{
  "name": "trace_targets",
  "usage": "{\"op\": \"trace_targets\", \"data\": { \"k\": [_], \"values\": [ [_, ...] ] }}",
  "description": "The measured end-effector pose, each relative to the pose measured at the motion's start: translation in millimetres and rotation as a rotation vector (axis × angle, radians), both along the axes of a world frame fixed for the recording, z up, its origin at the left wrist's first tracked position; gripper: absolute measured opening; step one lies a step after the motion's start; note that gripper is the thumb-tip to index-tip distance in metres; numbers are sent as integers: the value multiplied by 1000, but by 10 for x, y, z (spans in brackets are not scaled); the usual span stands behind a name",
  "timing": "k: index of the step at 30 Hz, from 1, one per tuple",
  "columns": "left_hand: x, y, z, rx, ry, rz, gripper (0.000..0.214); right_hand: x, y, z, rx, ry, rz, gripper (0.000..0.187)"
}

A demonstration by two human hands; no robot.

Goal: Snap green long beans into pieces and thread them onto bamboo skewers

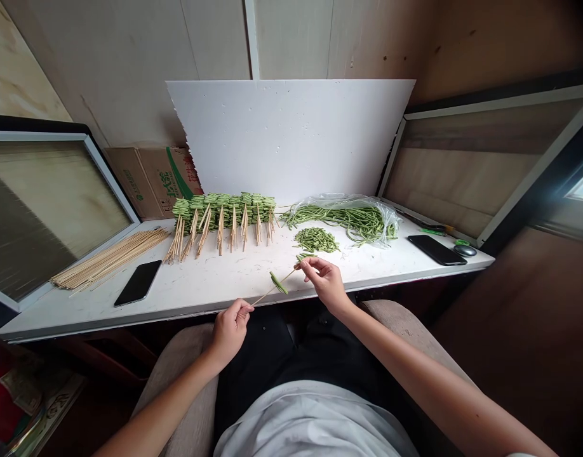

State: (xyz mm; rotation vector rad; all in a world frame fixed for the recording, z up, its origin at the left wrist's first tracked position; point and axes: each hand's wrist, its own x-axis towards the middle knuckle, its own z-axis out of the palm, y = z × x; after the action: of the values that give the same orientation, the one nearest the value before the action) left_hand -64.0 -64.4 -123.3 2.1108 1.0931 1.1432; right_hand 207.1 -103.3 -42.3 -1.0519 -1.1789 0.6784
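Observation:
My left hand (230, 331) pinches the lower end of a thin bamboo skewer (288, 276) above the table's front edge. My right hand (324, 284) holds a piece of green yardlong bean (303, 256) at the skewer's upper tip. A folded bean bundle (279, 283) sits midway along the skewer. Just beyond my right hand lies a small heap of cut beans (315, 240). Behind it, a clear plastic bag (341, 219) holds long uncut beans. A row of filled skewers (225, 212) lies at the back, with bare stick ends pointing toward me.
The white table (215, 292) holds a loose bundle of bare skewers (110, 257) at left and phones (138, 283) (437, 249) at both sides. A computer mouse (465, 251) sits at right. Behind stand a white foam board (286, 136) and a cardboard box (151, 181).

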Motion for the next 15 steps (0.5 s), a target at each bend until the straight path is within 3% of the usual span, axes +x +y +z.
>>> {"op": "trace_targets", "data": {
  "k": [9,15],
  "values": [
    [26,-10,45,-52,-22,-6,40,2,5,-53,16,-15,-2,32],
    [1,-12,50,7,-40,7,30,-25,-14,-57,6,-9,-53,35]
  ]
}}
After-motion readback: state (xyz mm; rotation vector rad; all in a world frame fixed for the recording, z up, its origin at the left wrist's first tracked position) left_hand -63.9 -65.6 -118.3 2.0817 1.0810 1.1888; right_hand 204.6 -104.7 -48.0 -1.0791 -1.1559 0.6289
